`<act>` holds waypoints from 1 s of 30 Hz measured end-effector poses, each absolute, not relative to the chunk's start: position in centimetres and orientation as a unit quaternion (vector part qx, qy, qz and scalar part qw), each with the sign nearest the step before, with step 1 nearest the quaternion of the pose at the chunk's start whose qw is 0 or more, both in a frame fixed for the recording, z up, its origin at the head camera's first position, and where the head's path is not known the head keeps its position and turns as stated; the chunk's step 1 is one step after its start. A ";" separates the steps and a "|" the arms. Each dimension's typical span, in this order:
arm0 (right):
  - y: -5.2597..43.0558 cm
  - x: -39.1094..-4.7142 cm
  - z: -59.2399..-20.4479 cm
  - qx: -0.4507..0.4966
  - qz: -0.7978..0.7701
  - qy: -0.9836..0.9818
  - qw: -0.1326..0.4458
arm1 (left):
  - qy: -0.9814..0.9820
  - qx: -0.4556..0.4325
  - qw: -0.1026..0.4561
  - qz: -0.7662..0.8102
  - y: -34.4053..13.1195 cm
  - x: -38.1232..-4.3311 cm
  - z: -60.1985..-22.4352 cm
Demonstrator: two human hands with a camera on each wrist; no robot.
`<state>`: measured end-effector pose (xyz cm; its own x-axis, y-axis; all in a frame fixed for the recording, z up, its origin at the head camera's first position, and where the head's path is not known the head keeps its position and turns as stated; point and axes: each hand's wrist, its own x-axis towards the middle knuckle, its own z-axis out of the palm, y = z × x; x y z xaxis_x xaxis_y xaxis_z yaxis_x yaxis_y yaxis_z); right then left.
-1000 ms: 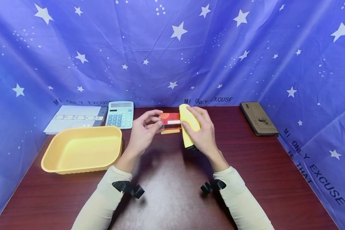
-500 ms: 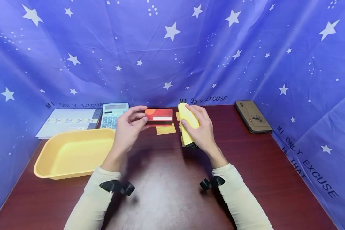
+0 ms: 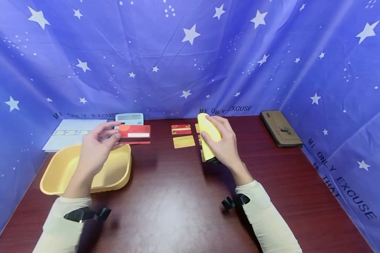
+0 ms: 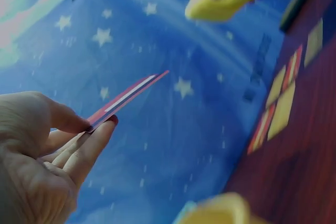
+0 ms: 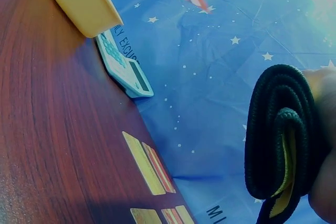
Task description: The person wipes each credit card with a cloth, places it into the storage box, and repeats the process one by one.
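In the head view my left hand pinches a red card by its left end, between thumb and fingers. The card bears a white strip and a dark stripe. It is held in the air, overlapping the light-blue calculator and the yellow basin's edge in this view. My right hand grips a rolled yellow cloth; its dark, layered edge shows close up in the right wrist view. Beside it on the table lie a red card with a pale strip and a yellow card. More cards are partly hidden behind the cloth.
A yellow basin stands at the left, partly behind my left arm. Behind it lies a white notebook. At the back right is a brown zipped case. A blue starred curtain borders the dark red table.
My left hand has drawn the red card away from the cloth and carried it left toward the basin. The cards on the table have come into view. The right hand still holds the cloth.
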<state>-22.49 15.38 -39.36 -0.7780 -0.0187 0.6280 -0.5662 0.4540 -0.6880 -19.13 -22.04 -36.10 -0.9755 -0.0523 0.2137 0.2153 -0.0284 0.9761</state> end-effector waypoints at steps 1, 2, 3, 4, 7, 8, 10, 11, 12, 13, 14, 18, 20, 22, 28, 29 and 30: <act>15.4 -22.5 -39.4 0.182 0.488 -0.807 0.277 | -0.691 -0.053 0.093 -0.715 -22.8 -19.0 -36.3; 15.4 -22.5 -39.4 0.182 0.487 -0.809 0.276 | -0.692 -0.048 0.094 -0.715 -23.5 -18.9 -36.6; 15.5 -22.5 -39.4 0.182 0.485 -0.810 0.274 | -0.692 -0.043 0.092 -0.715 -24.2 -18.8 -36.9; 15.5 -22.5 -39.4 0.183 0.484 -0.811 0.273 | -0.693 -0.040 0.092 -0.714 -24.9 -18.6 -37.2; 15.5 -22.5 -39.5 0.183 0.479 -0.814 0.274 | -0.705 -0.025 0.085 -0.703 -26.8 -18.2 -38.1; 15.5 -22.5 -39.5 0.182 0.477 -0.815 0.275 | -0.712 -0.019 0.082 -0.697 -27.4 -18.1 -38.3; 15.4 -22.6 -39.6 0.181 0.474 -0.817 0.274 | -0.731 -0.005 0.077 -0.678 -28.6 -18.0 -38.8; 15.4 -22.6 -39.6 0.179 0.472 -0.818 0.274 | -0.744 0.003 0.074 -0.664 -29.2 -17.9 -39.1; 15.4 -22.7 -39.7 0.178 0.472 -0.819 0.274 | -0.757 0.010 0.071 -0.650 -29.7 -17.9 -39.3; 15.4 -22.7 -39.7 0.176 0.472 -0.820 0.273 | -0.768 0.016 0.067 -0.637 -30.2 -17.9 -39.5; 15.3 -22.7 -39.7 0.175 0.471 -0.821 0.271 | -0.777 0.021 0.062 -0.626 -30.7 -17.9 -39.7; 15.3 -22.6 -39.6 0.174 0.475 -0.820 0.269 | -0.800 0.030 0.041 -0.598 -32.1 -17.9 -40.3; 15.4 -22.6 -39.6 0.174 0.476 -0.819 0.269 | -0.814 0.032 0.030 -0.579 -32.6 -17.9 -40.6; 15.4 -22.6 -39.6 0.172 0.477 -0.819 0.269 | -0.835 0.035 0.023 -0.549 -32.9 -18.0 -40.8; 15.5 -22.6 -39.8 0.171 0.477 -0.819 0.269 | -0.871 0.041 0.007 -0.489 -34.1 -17.7 -41.6; 15.6 -22.6 -39.7 0.172 0.476 -0.820 0.269 | -0.873 0.038 0.007 -0.485 -34.2 -17.7 -41.7; 15.6 -22.6 -39.7 0.172 0.475 -0.820 0.269 | -0.876 0.035 0.007 -0.481 -34.4 -17.7 -41.8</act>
